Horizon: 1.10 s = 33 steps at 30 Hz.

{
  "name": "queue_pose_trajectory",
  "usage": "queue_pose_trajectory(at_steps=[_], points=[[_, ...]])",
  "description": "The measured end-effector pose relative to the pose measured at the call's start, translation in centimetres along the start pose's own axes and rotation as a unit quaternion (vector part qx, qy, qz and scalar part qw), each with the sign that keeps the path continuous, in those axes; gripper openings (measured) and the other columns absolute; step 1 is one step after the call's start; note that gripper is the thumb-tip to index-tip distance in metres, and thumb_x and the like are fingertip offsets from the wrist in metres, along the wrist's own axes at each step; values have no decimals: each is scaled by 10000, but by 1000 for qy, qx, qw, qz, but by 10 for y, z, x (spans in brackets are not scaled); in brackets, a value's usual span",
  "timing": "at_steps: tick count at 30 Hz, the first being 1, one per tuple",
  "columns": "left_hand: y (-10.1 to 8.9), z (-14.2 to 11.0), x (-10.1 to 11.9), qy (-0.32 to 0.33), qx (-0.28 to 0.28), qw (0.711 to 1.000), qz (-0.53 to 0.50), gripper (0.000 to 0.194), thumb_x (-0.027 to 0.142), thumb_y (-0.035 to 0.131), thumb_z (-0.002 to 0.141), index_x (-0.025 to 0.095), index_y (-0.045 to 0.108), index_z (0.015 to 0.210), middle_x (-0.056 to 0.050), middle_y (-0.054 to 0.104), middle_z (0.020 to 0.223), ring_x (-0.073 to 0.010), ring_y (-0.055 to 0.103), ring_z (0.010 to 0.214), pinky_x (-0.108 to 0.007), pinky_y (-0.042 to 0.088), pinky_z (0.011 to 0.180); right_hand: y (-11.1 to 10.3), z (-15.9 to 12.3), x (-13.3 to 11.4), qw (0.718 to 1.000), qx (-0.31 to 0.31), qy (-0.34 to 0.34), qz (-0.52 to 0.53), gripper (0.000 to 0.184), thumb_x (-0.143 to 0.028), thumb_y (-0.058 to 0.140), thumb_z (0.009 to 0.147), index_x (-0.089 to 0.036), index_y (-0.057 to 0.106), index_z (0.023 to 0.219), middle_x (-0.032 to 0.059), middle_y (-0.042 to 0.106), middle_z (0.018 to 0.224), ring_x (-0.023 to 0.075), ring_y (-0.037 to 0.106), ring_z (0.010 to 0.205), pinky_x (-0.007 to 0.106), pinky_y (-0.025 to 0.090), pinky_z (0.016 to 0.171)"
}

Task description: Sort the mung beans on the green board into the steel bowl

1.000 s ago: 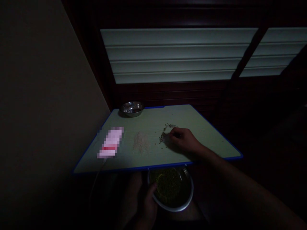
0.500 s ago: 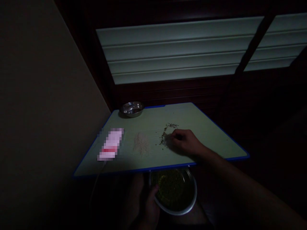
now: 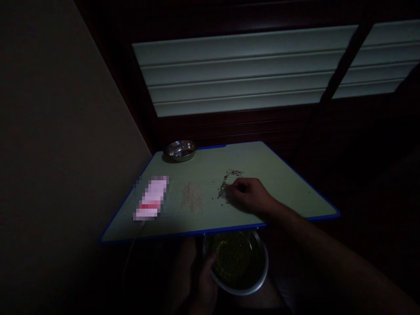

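In dim light my right hand [image 3: 251, 194] rests on a pale green tabletop [image 3: 278, 183] with a blue rim. Its fingers are curled and pinched at a scatter of small dark grains [image 3: 228, 179]; what sits between the fingertips is too small to see. To the left of that lies a little heap of pale grains [image 3: 193, 197]. Below the table's near edge my left hand [image 3: 205, 282] grips the rim of a metal bowl [image 3: 259, 269] filled with greenish grains.
A small empty-looking metal bowl [image 3: 180, 150] stands at the table's far left corner. A blurred pink-white flat object [image 3: 151, 197] lies at the left, with a cable hanging off the near edge. A wall is close on the left; louvred shutters stand behind.
My right hand has shifted slightly left along the dark grains. The view moved a little; the left hand still holds the bowl.
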<state>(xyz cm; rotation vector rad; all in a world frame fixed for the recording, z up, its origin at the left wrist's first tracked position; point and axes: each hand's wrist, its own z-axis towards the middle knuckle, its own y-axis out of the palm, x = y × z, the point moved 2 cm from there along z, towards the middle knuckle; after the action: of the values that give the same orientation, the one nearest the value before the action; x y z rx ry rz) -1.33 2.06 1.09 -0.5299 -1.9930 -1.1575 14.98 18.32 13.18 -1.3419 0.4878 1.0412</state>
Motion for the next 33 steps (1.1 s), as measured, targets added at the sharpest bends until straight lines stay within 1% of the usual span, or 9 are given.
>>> queue_pose_trajectory(at_steps=[4, 7, 12, 16, 19, 22, 26, 30, 33], points=[[6, -4, 4, -43, 25, 999, -7, 845, 221, 789, 632, 299, 588, 1449, -70, 744, 1308, -353, 706, 1149, -471, 506, 1068, -2, 1, 0, 999, 33, 12, -40, 131, -266, 624, 785, -171, 676, 711, 37, 657, 653, 161, 555, 622, 297, 409, 611], [9, -6, 6, -71, 24, 997, -2, 807, 240, 818, 586, 266, 659, 1377, -78, 807, 1118, -346, 760, 977, -510, 506, 1058, -2, 1, 0, 999, 35, 6, -21, 142, -281, 619, 786, -170, 674, 718, 38, 657, 661, 163, 564, 634, 297, 423, 624], [3, -3, -2, -67, 23, 997, -19, 663, 254, 815, 607, 248, 728, 1264, -50, 824, 968, -317, 750, 1038, -453, 471, 1099, 2, 0, 2, 999, -17, -22, 28, 163, -305, 628, 791, -162, 680, 731, 19, 638, 651, 141, 536, 620, 269, 411, 591], [-4, 3, -16, -111, 21, 992, -51, 590, 292, 822, 614, 226, 757, 1197, -67, 824, 980, -335, 757, 998, -496, 516, 1047, 3, 1, 4, 999, -25, -21, 25, 147, -293, 645, 781, -158, 692, 744, 12, 647, 656, 134, 537, 619, 266, 420, 601], [-6, 4, -19, -124, 20, 990, -58, 541, 302, 831, 602, 220, 778, 1134, -75, 824, 1012, -335, 764, 975, -502, 519, 1048, 2, 2, 5, 1000, -9, -17, 11, 167, -308, 636, 799, -160, 693, 746, 21, 650, 657, 140, 540, 613, 280, 428, 608], [-6, 4, -18, -134, 29, 988, -66, 469, 291, 852, 567, 210, 794, 1025, -77, 824, 1017, -348, 750, 1037, -503, 516, 1060, 3, 3, 5, 1000, 3, -10, 0, 180, -315, 640, 811, -156, 689, 741, 29, 659, 658, 144, 540, 618, 285, 432, 611], [-7, 4, -20, -177, 34, 981, -78, 364, 286, 850, 554, 198, 792, 902, -90, 824, 993, -371, 729, 1102, -512, 506, 1078, 3, 4, 3, 1000, -3, -6, 2, 185, -319, 635, 822, -156, 697, 759, 38, 675, 682, 151, 559, 635, 285, 442, 611], [-10, 7, -23, -153, 40, 985, -65, 381, 268, 845, 568, 202, 785, 938, -92, 815, 1071, -371, 702, 1167, -500, 512, 1076, 3, 3, 2, 1000, -22, -14, 14, 151, -292, 641, 822, -165, 697, 764, 44, 688, 707, 155, 576, 653, 300, 460, 648], [-11, 9, -24, -143, 47, 987, -59, 422, 271, 844, 568, 191, 781, 978, -101, 810, 1087, -383, 690, 1184, -510, 523, 1059, 2, 1, 3, 999, -34, -15, 34, 150, -294, 649, 833, -168, 686, 761, 46, 688, 708, 155, 570, 655, 299, 459, 635]])
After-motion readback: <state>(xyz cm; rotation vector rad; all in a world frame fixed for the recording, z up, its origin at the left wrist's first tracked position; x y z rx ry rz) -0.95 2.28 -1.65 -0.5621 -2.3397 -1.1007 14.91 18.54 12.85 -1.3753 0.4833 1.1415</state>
